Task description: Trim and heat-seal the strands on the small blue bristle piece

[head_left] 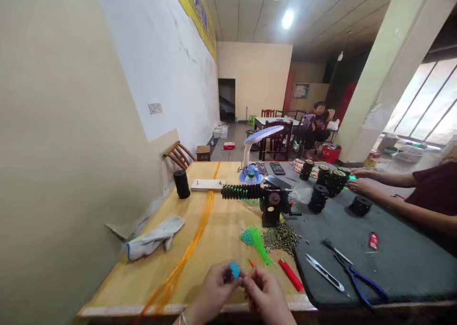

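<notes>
Right now my left hand (213,289) pinches a small teal tuft (234,270) between its fingertips, just above the near edge of the wooden desk (117,289). My right hand (266,294) is right up against it with the fingers curled, and I cannot tell whether it grips the tuft too. Just ahead of my hands lie a small orange piece (252,263), a loose bunch of green strands (257,245) with a heap of teal bits (246,237) at its end, and a pile of brass-coloured pieces (280,237). A red lighter (291,274) lies just to the right. Long orange cords (178,263) run along the desk to my left, past a crumpled white glove (155,237). Farther ahead stand a black spool (182,183), a white board with two screws (207,184), and a black ribbed coil on a stand (243,192). A dark grey mat (357,263) covers the right side of the desk, with thread snips (324,272) and blue-handled pliers (352,272) on it. Across the mat, a co-worker's hands (360,184) rest near a group of black spools (317,199).
</notes>
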The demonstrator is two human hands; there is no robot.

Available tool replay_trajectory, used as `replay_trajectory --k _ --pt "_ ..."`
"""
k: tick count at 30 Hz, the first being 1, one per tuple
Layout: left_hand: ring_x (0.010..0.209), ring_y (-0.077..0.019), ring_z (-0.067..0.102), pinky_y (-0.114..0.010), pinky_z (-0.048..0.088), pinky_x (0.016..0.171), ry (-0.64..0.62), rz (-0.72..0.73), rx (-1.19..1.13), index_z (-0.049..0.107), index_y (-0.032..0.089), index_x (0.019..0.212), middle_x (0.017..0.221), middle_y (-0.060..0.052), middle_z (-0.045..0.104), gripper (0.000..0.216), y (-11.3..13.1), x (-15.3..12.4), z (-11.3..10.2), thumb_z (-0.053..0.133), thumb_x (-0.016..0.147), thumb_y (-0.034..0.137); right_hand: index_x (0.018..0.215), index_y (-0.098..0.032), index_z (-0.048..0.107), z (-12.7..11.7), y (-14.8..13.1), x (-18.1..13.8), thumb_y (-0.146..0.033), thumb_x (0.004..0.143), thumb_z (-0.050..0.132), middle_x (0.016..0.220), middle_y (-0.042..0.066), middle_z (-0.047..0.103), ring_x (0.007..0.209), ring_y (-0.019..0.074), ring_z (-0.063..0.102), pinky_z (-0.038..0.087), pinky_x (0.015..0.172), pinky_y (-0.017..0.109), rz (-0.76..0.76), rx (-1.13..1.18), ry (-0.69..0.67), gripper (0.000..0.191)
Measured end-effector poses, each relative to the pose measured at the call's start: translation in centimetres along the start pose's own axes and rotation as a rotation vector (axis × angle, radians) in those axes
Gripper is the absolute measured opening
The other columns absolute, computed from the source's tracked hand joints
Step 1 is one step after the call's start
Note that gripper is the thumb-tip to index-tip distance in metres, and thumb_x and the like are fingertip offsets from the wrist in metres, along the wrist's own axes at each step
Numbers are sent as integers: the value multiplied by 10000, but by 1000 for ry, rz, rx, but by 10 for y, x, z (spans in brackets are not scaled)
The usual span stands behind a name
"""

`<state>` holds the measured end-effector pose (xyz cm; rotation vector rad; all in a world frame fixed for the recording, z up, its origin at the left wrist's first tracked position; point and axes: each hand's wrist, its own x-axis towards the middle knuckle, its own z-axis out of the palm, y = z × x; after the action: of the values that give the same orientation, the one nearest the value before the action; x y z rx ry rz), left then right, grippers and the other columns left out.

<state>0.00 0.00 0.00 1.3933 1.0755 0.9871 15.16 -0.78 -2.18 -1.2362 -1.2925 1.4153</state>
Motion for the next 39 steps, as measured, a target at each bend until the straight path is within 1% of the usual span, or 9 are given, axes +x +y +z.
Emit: replay_trajectory --k 4,11,15,19,25,29,33,35,39 --pt "713 -185 587 -285 458 692 -49 0 -34 621 139 734 710 -40 641 322 3 0 0 710 710 448 677 -176 477 -3 -3 -1 -612 695 591 487 -76 432 367 49 339 281 352 177 0 -48 -7 451" --pt "664 -147 475 -256 385 636 -79 22 7 530 163 677 648 20 507 258 0 1 0 670 757 364 706 -163 528 -5 -11 -4 -353 729 585 535 -52 504 392 64 408 314 391 182 -1 -98 -60 200" --pt "672 -151 454 -268 383 646 -120 16 -10 487 176 686 665 23 480 218 -5 1 -1 644 759 309 698 -170 561 -10 -16 -8 -246 772 546 566 -37 545 475 90 478 351 468 194 -91 -281 -56 106" --pt "673 -155 457 -266 378 638 -145 13 75 472 179 684 662 17 486 164 2 0 -1 595 770 246 708 -172 616 -14 -24 -11 -163 772 548 641 -5 646 623 127 576 378 581 205 -183 -502 -58 94" --pt "677 -141 470 -238 379 638 -187 63 198 469 180 717 686 19 509 109 7 -2 -2 534 805 185 732 -171 631 -15 -27 -13 -141 775 540 706 24 701 673 153 616 387 605 215 -207 -614 -69 105" --pt "698 -143 486 -236 382 650 -205 75 246 477 184 749 714 14 530 105 1 -4 -4 527 834 218 720 -170 627 -15 -27 -13 -116 776 517 700 26 708 660 149 624 388 595 208 -214 -629 -90 135" --pt "729 -159 526 -255 394 684 -252 42 208 482 187 776 747 -8 576 150 -5 -4 -4 515 867 301 709 -167 617 -16 -27 -12 -116 774 506 669 24 704 624 139 615 379 576 200 -205 -630 -95 138" --pt "722 -159 514 -262 391 683 -256 30 177 478 187 764 739 -6 563 203 -8 -2 -4 526 861 358 716 -166 614 -16 -27 -12 -134 776 510 661 20 697 614 133 607 372 567 196 -200 -609 -107 125" --pt "671 -139 443 -251 372 635 -132 4 78 467 189 720 701 23 496 334 -11 4 -6 580 796 494 705 -155 603 -17 -26 -10 -192 770 534 646 18 654 607 130 566 343 549 203 -224 -615 -62 102"
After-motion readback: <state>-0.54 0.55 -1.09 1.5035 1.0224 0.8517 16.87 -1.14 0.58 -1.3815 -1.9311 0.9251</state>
